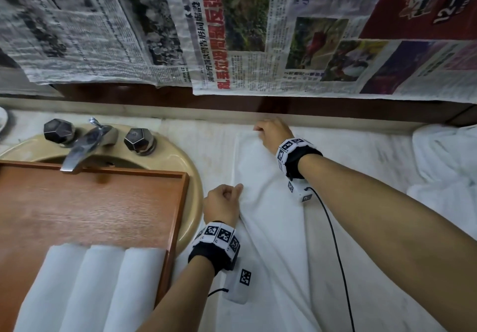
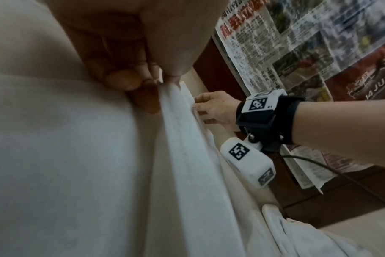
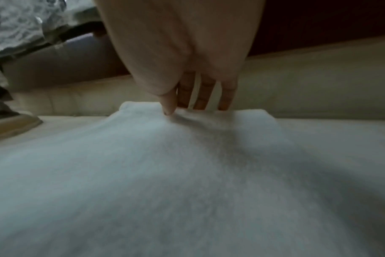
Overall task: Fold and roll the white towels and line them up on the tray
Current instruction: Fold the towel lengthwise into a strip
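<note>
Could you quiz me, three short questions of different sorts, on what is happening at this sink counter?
1. How many rolled towels lie on the wooden tray?
2. True or false: the right hand holds the flat towel at its far edge, near the wall.
3. The left hand pinches: A) the faucet, B) the flat towel's left edge, C) the newspaper.

Key: 1: three. 2: true. 3: B.
</note>
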